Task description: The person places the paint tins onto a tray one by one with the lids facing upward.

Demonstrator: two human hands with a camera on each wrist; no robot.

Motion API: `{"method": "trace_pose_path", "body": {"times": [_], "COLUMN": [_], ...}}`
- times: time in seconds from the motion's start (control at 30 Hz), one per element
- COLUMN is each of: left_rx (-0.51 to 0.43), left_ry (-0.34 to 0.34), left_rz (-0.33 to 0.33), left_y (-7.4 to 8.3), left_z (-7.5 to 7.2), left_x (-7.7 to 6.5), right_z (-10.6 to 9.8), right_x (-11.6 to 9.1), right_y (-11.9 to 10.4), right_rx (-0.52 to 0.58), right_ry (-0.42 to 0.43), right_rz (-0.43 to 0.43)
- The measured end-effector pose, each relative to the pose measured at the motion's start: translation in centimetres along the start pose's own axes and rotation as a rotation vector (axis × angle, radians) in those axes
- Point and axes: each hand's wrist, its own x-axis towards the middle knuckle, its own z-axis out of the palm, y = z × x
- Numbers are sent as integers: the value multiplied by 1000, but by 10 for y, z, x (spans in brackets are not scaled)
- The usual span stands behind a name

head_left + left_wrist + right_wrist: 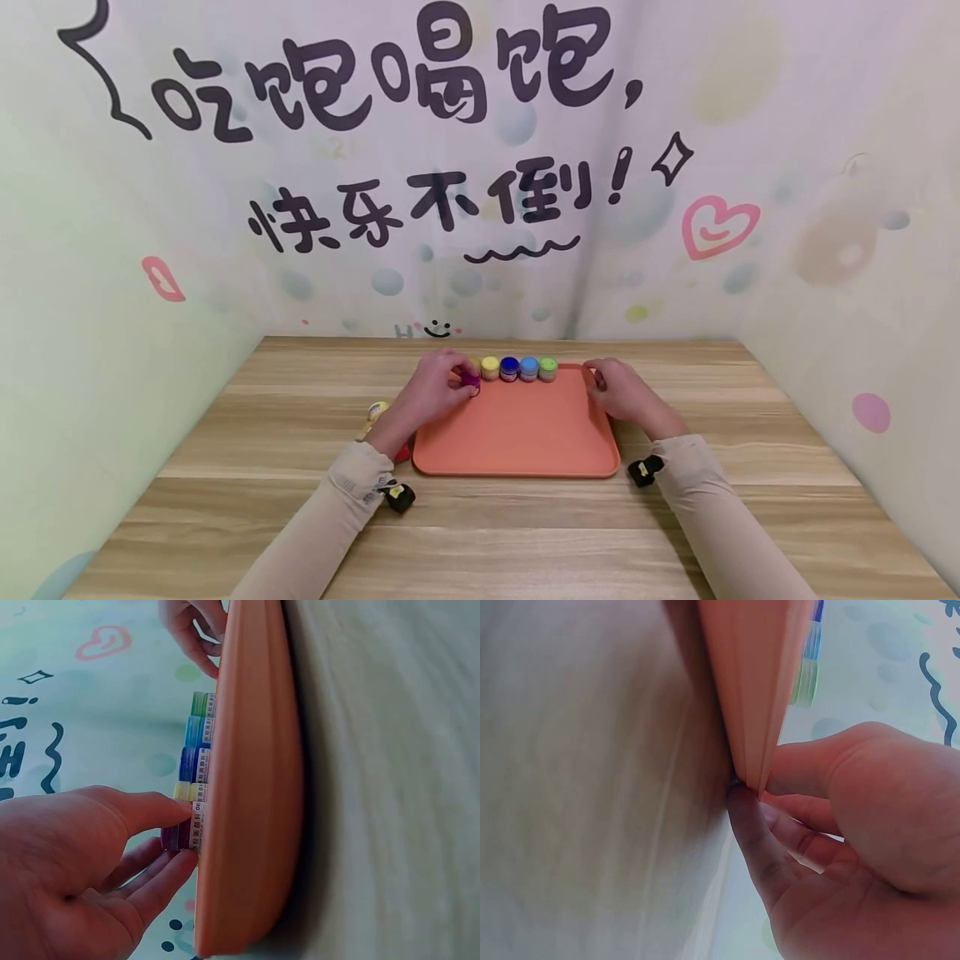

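Observation:
Between its thumb and fingers, my left hand (438, 387) pinches a small purple paint jar (470, 382) at the far left part of the orange tray (517, 450). In the left wrist view, the purple jar (177, 835) has a white printed label. A row of jars continues to the right along the tray's far edge: yellow (490, 369), dark blue (509, 370), light blue (528, 369) and green (548, 369). Another yellowish jar is mostly hidden behind my left fingers. My right hand (621, 390) grips the tray's far right corner, thumb inside the rim and a finger against its outside.
Left of the tray, a yellow-lidded jar (377, 409) and a red item (402, 453) lie partly hidden by my left forearm. The wooden table (525, 542) ends at a printed backdrop (360, 292) behind the tray, with pale walls at both sides.

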Motion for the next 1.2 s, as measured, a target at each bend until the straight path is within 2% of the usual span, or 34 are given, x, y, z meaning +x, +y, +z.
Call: {"method": "trace_pose_path", "body": {"times": [0.2,0.5,0.63,0.93,1.2], "left_rx": [-1,-19,-2,108,100], "left_ry": [2,4,5,29,41], "left_rz": [-20,-13,-34,-71,-52], "left_y": [2,3,4,10,8], "left_z": [0,1,-1,-13,-22], "left_x": [-1,-1,-2,-7,-11], "right_z": [1,1,1,1,1], "right_x": [0,1,2,2,1], "right_y": [0,2,3,2,3], "right_rx": [2,2,-1,3,-6], "right_ry": [1,2,-1,0,4], "right_rz": [1,-7,-7,-14,-4]}}
